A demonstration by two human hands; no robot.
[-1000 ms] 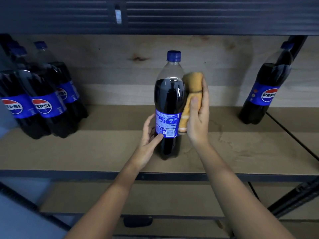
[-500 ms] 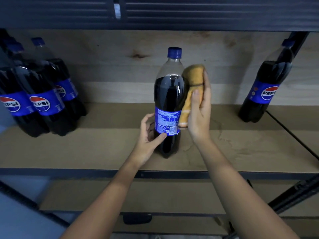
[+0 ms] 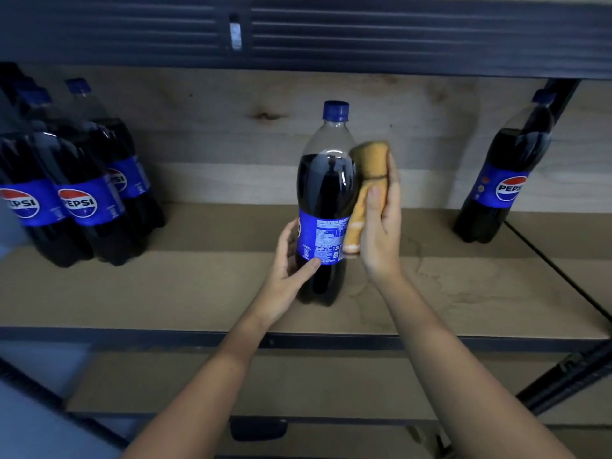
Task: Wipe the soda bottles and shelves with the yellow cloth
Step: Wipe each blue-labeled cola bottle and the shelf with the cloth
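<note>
- Now the left hand (image 3: 291,260) grips the dark plastic cola bottle with the blue cap (image 3: 326,200), upright at frame centre on the brown shelf board (image 3: 198,286).
- The right hand (image 3: 381,226) holds the folded yellow cloth (image 3: 366,187) against the bottle's right side.
- Best to brace the label firmly and turn the bottle, so the cloth covers every side.

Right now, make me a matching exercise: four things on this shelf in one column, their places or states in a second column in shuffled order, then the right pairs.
Things:
1. Middle Pepsi bottle
2. Yellow cloth
3. Lone Pepsi bottle
4. Cluster of Pepsi bottles

Places or states:
A. Far left of the shelf
B. Steadied low down by the left hand
C. Far right, by the dark post
D. Bunched in the right hand, against the bottle's side

Pairs: 1-B, 2-D, 3-C, 4-A
</note>
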